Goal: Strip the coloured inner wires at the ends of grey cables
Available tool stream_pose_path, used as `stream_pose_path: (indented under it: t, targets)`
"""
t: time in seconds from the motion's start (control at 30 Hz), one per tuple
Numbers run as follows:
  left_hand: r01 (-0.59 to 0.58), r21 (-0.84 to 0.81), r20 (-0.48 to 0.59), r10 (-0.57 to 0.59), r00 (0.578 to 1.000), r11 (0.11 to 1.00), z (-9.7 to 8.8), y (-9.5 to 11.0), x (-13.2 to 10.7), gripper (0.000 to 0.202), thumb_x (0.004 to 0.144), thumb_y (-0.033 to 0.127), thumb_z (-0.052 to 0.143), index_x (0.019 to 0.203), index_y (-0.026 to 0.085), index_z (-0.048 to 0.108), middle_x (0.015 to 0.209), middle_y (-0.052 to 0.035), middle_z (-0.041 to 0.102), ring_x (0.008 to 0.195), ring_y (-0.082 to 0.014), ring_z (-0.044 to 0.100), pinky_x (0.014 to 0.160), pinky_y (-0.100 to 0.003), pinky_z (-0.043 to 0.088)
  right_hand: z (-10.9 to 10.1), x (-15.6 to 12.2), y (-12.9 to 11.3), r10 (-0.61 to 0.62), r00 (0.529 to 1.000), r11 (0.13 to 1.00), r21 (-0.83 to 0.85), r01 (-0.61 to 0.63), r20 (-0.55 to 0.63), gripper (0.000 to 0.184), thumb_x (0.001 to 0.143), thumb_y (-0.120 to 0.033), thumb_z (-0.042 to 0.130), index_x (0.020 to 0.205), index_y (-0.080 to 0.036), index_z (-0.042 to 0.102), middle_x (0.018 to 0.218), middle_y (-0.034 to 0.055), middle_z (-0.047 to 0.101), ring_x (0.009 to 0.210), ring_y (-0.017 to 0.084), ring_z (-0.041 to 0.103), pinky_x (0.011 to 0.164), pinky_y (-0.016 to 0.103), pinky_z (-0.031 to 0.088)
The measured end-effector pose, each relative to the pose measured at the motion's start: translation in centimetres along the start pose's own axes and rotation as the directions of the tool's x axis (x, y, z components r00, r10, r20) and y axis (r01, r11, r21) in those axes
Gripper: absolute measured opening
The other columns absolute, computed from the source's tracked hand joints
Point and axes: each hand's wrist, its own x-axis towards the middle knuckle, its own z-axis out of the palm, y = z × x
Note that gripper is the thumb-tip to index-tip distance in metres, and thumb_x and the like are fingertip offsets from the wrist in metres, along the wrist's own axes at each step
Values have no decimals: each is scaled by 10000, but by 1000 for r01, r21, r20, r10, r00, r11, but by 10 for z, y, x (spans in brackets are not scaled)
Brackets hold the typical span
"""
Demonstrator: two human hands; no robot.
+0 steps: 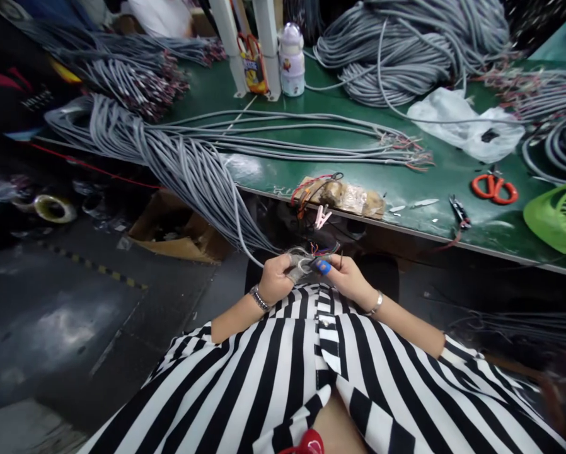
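Both of my hands meet over my lap, just below the table's front edge. My left hand (279, 276) is closed round the end of a grey cable, and its fingertips have grey covers. Opposite it, my right hand (345, 276) pinches at the same cable end, with a blue cover on one finger. Thin coloured wires (324, 248) stick out beyond the fingers. A thick bundle of grey cables (202, 183) hangs from the table down to my left hand. The exact grip on the strands is too small to make out.
On the green table (453, 221) lie orange-handled scissors (493, 188), small cutters (461, 212), a plastic bag (467, 126) and a taped block (353, 198). Large cable coils (406, 50), a bottle (292, 60) and a green fan (560, 217) stand around. A cardboard box (179, 230) is below.
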Motion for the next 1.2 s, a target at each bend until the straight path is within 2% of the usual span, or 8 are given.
stream_pose_path:
  t: [0.13, 0.3, 0.53, 0.7, 0.93, 1.03, 1.1, 1.2]
  targets:
    - [-175, 157, 1, 178, 984, 972, 1, -7, 1, 188, 836, 349, 690, 869, 170, 738, 748, -56, 736, 691, -160, 695, 669, -260, 565, 2, 3, 7, 21, 1000, 992, 126, -24, 21, 452, 748, -585, 716, 938, -177, 682, 833, 45, 697, 761, 173, 638, 755, 319, 539]
    - [-239, 338, 18, 248, 969, 910, 1, -16, -1, 164, 864, 305, 633, 870, 173, 730, 760, -65, 740, 678, -159, 693, 652, -258, 563, 3, 7, 4, 38, 997, 983, 175, -50, 72, 435, 745, -538, 743, 990, -184, 681, 928, 61, 709, 869, 195, 660, 869, 355, 529]
    - [-148, 380, 72, 131, 989, 913, 0, -20, -3, 146, 817, 295, 650, 773, 171, 714, 709, -76, 702, 668, -178, 663, 672, -283, 539, 6, 15, 3, 29, 998, 998, 49, -26, -54, 370, 756, -533, 712, 816, -168, 699, 768, 38, 696, 733, 185, 642, 743, 330, 533]
    - [-19, 316, 125, -22, 992, 949, 0, -15, -2, 145, 818, 303, 637, 779, 188, 716, 723, -64, 703, 681, -174, 650, 681, -286, 529, -3, 18, 0, -63, 998, 990, -128, 62, -1, 256, 792, -425, 678, 774, -171, 695, 764, 50, 696, 722, 191, 635, 694, 316, 515]
    - [56, 149, 199, -85, 976, 987, -1, -10, 3, 163, 827, 287, 659, 912, 165, 727, 853, -84, 743, 773, -189, 685, 753, -307, 542, -22, 16, -16, -176, 981, 831, -522, 194, 85, 71, 737, -158, 595, 756, -177, 660, 748, 31, 642, 693, 161, 574, 697, 297, 451]
    - [52, 13, 251, -54, 966, 999, -3, -7, 6, 193, 851, 273, 640, 987, 161, 719, 960, -95, 747, 873, -197, 696, 829, -319, 543, -23, 17, -15, -129, 991, 901, -413, 134, 41, 51, 699, -166, 614, 737, -169, 647, 740, 20, 620, 708, 154, 565, 711, 293, 453]
    - [67, -15, 211, -62, 975, 998, -3, -6, 6, 176, 862, 258, 626, 976, 157, 715, 967, -95, 743, 886, -194, 693, 843, -317, 541, -21, 17, -12, 0, 999, 977, -213, 8, 37, 92, 695, -244, 663, 729, -161, 641, 713, 12, 608, 672, 140, 552, 667, 279, 453]
    - [126, 0, 63, -125, 990, 992, 0, -8, 4, 154, 873, 260, 616, 951, 156, 699, 925, -82, 733, 862, -183, 683, 833, -310, 541, -16, 16, -9, 216, 954, 966, 96, -240, 207, 261, 658, -379, 743, 717, -155, 623, 615, -21, 569, 536, 93, 473, 544, 239, 411]
